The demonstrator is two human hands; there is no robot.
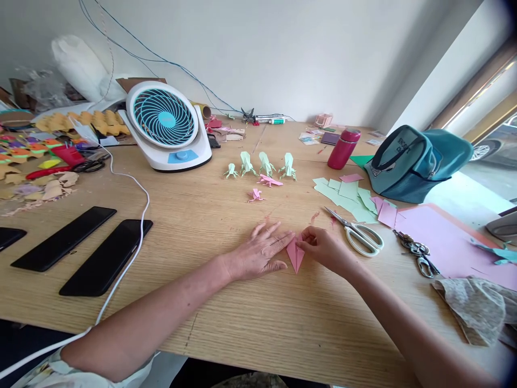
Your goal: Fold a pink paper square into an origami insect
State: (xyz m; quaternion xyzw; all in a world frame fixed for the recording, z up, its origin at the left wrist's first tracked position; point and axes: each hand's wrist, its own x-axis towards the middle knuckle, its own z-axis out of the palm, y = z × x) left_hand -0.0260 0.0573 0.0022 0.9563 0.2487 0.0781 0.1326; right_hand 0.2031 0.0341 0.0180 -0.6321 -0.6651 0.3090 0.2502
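A small pink folded paper (295,255) lies on the wooden table (242,318), pointed toward me. My left hand (260,251) rests flat beside it, fingers spread, with the fingertips pressing its left edge. My right hand (326,248) is closed in a pinch on the paper's upper right edge. Beyond the hands stand several green origami figures (262,164) and two small pink ones (257,195).
White-handled scissors (357,234) lie just right of my right hand, then keys (416,254), pink sheets (452,242) and green paper scraps (347,196). A red bottle (343,149), teal bag (416,161), fan (165,124), white cable (137,237) and two dark phones (84,250) stand around.
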